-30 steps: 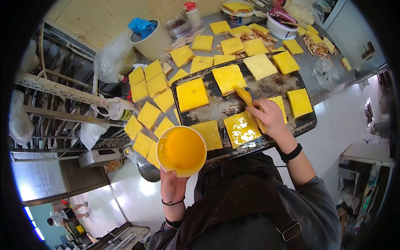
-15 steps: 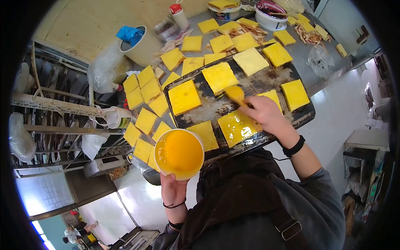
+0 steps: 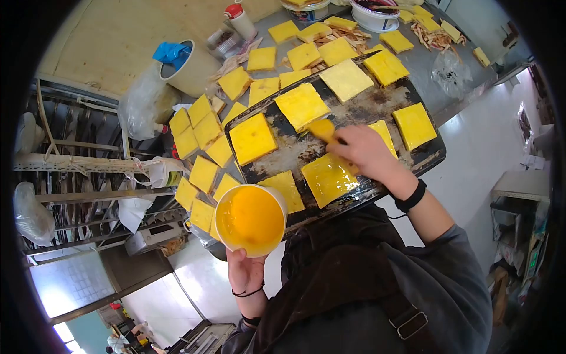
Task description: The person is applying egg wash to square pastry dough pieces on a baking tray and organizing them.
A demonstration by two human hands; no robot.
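My left hand holds a white cup of yellow beaten egg from below, just off the near edge of a dark baking tray. My right hand grips a brush whose yellow-wet bristles rest over the tray's middle. Several yellow square slices lie on the tray; the one nearest my right hand is glossy with egg. Another slice lies at the tray's left.
More yellow slices cover the steel counter left of and beyond the tray. A white bucket with a blue bag, a red-capped bottle and tubs stand at the back. A metal rack is at left.
My right hand and brush have shifted slightly left and toward me over the tray's middle. The cup has stayed in my left hand, and the view has tilted a little.
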